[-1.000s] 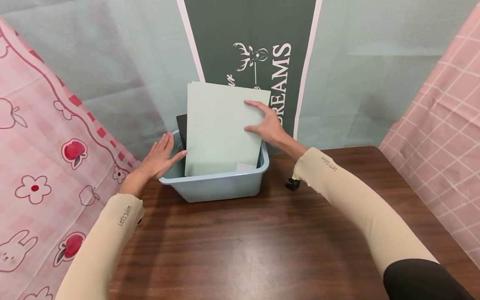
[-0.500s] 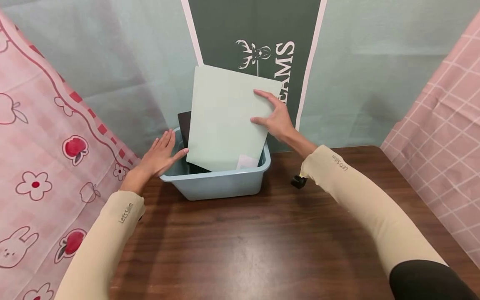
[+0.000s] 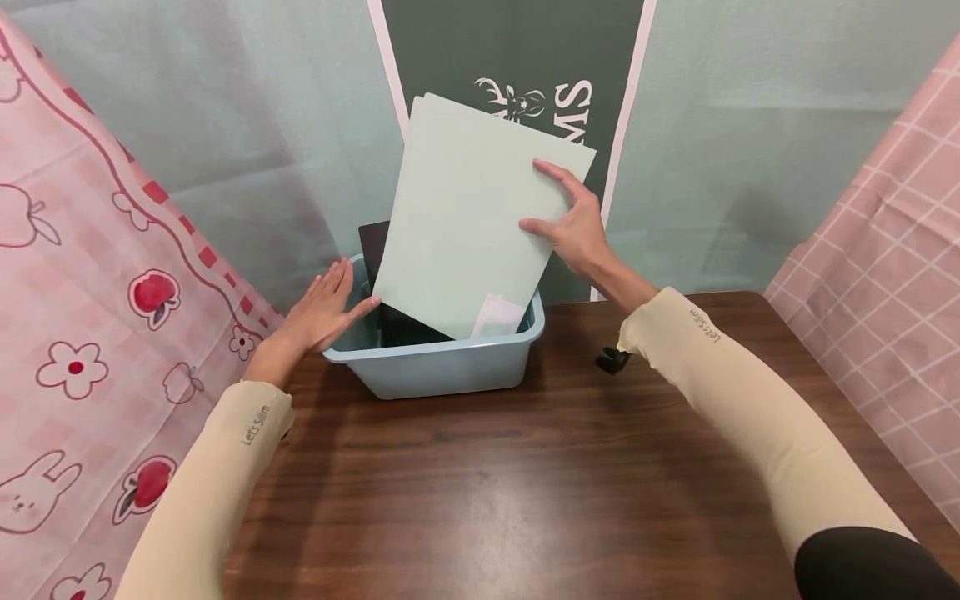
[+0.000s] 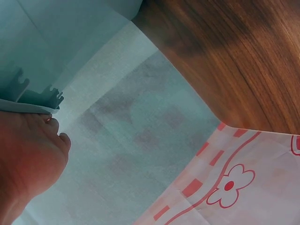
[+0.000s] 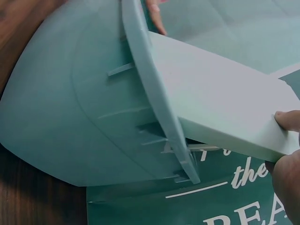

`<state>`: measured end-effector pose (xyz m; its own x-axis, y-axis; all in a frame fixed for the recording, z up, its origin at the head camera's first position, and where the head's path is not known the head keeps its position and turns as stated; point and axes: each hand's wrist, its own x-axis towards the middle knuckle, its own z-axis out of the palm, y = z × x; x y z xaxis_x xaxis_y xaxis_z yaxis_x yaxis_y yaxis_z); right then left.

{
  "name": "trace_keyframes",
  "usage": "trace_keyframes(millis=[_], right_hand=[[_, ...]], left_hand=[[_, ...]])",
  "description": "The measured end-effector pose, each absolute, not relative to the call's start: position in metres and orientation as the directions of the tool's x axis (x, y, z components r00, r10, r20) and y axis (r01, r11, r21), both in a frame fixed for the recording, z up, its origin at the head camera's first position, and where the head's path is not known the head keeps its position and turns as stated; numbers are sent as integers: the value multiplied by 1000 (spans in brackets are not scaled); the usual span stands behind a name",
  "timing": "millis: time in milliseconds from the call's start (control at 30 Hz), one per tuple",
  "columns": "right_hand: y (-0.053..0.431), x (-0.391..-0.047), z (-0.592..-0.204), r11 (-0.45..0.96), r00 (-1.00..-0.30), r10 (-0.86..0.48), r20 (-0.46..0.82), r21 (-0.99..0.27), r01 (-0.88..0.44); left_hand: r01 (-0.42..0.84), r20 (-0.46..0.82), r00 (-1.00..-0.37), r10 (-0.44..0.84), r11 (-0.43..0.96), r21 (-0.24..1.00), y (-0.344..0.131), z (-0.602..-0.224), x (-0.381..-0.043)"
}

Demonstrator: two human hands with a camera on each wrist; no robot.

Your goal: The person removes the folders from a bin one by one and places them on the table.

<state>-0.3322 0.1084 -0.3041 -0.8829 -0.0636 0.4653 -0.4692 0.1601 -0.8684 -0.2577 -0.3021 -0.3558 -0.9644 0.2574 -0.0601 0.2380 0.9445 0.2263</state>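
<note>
Though thick, a smooth rectangular slab (image 3: 468, 221)

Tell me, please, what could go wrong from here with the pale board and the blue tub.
The right hand holds the tilted pale board by one side, so it might twist or slip. Its lower end sits inside the blue tub, so lifting could snag and drag the tub. The black panel behind it could perhaps be knocked.
</note>
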Motion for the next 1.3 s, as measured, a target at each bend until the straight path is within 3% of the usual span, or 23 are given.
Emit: trace_keyframes(millis=[267, 700, 1300], right_hand=[[122, -330, -297, 72, -887, -2, 462, -885, -461], [143, -323, -290, -72, -936, 45, 348, -934, -350], [179, -316, -278, -305, -940, 103, 325, -889, -341]], left_hand=[[233, -56, -966, 251, 945, 229, -299, -356, -257], [221, -65, -968, 242, 947, 231, -299, -357, -257], [224, -68, -966, 250, 938, 264, -298, -358, -258]])
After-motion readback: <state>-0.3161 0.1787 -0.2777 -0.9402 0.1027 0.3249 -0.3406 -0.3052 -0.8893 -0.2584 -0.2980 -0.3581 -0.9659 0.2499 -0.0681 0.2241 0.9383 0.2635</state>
